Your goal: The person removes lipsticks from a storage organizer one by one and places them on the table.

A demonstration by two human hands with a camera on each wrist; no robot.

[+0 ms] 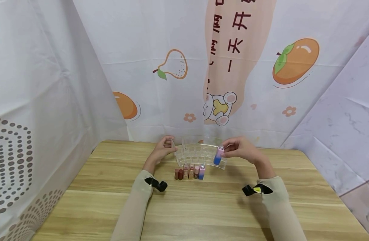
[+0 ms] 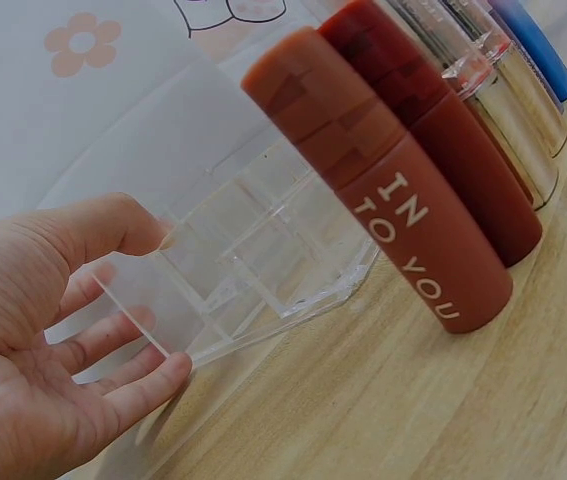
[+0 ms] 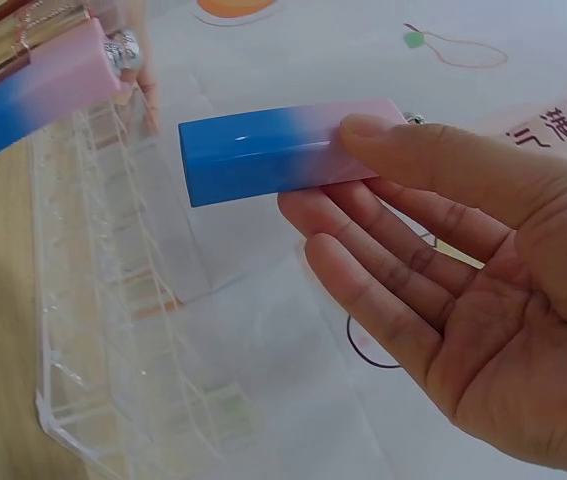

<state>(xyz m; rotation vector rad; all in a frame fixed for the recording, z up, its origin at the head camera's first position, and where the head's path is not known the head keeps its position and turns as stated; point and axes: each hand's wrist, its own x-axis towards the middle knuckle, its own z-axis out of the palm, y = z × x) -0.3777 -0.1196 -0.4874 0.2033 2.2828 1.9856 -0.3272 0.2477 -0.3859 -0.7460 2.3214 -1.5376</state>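
A clear acrylic lipstick organizer (image 1: 191, 154), curved and tiered with small compartments, stands toward the back of the table. My left hand (image 1: 163, 149) grips its left end, thumb on the inner side of the end wall and fingers on the outer side. Between thumb and fingertips, my right hand (image 1: 244, 150) pinches a pink-and-blue lipstick (image 3: 263, 155) by its pink end. This lipstick is held over the right part of the organizer, blue end down in the head view. A matching pink-and-blue lipstick (image 1: 201, 172) stands on the table in front.
Beside that lipstick, a row of lip tubes runs left: a pink-capped tube (image 1: 197, 172), two gold-based clear ones (image 1: 191, 172), a dark red tube (image 2: 463, 150) and a brown tube (image 2: 393, 190). A printed curtain (image 1: 160, 110) hangs right behind the wooden table (image 1: 202, 211).
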